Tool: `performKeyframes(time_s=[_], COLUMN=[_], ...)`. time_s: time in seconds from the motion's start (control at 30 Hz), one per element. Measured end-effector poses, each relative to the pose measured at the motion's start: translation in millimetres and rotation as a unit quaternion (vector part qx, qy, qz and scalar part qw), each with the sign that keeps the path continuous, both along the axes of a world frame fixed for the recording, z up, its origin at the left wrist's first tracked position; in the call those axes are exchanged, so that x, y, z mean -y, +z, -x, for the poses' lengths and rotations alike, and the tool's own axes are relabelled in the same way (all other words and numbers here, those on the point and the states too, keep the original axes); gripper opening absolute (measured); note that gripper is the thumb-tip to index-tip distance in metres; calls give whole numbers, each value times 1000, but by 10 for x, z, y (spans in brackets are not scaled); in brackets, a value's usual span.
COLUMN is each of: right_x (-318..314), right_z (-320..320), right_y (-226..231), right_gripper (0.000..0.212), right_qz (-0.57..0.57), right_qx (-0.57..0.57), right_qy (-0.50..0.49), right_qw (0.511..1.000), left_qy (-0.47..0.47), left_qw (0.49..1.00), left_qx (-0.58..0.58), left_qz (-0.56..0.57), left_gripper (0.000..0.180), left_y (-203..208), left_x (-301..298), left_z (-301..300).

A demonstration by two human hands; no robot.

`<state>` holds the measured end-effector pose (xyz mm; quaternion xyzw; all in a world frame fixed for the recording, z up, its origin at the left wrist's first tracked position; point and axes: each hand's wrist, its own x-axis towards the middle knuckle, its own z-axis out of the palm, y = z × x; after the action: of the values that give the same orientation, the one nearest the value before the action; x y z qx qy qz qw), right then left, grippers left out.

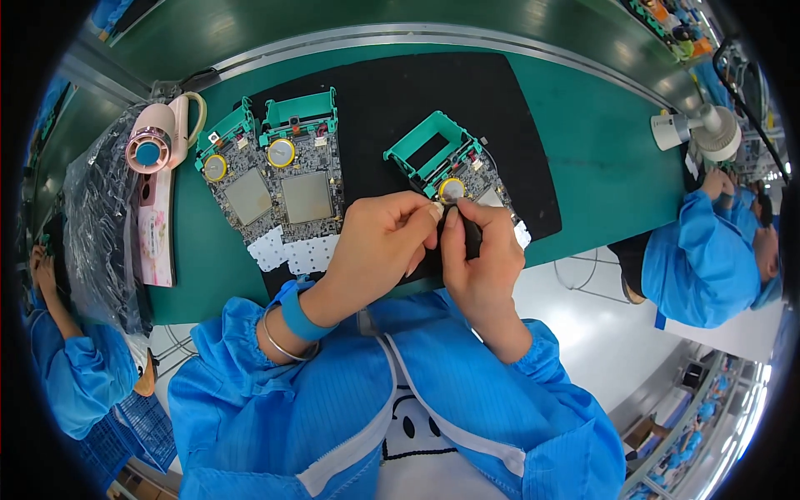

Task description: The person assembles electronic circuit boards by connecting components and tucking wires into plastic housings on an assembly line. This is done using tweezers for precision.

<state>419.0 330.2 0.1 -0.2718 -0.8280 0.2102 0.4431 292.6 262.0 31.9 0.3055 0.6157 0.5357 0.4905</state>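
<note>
Both of my hands meet over a circuit board with a teal plastic frame at its far end. A round coin cell sits on this board, just beyond my fingertips. My left hand, with a blue band and a metal bangle at its wrist, is closed in a pinch at the board's near left edge. My right hand is closed beside it, thumb and forefinger around a dark object that is mostly hidden. What the left fingertips pinch is too small to make out.
Two similar boards with teal frames lie left on the black mat. Farther left are a pink handheld fan, a patterned box and clear plastic wrap. A white lamp-like device stands right. Co-workers sit on both sides.
</note>
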Motion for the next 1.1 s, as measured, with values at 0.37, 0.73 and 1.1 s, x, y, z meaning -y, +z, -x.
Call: performKeyframes(time_s=[0.37, 0.73, 1.1], right_x=[-32, -31, -31], right_z=[-16, -268, -257], right_y=[90, -8, 6], right_gripper=[14, 17, 11], right_qz=[57, 10, 25], right_qx=[4, 39, 50], right_qy=[16, -38, -44], right_qw=[998, 998, 997], left_qy=[4, 12, 8], left_qw=[1000, 1000, 998], left_qx=[16, 13, -54], left_qz=[-6, 1, 36], left_gripper=[19, 25, 25], left_y=[3, 43, 50], left_x=[-9, -22, -77], left_z=[-13, -59, -74])
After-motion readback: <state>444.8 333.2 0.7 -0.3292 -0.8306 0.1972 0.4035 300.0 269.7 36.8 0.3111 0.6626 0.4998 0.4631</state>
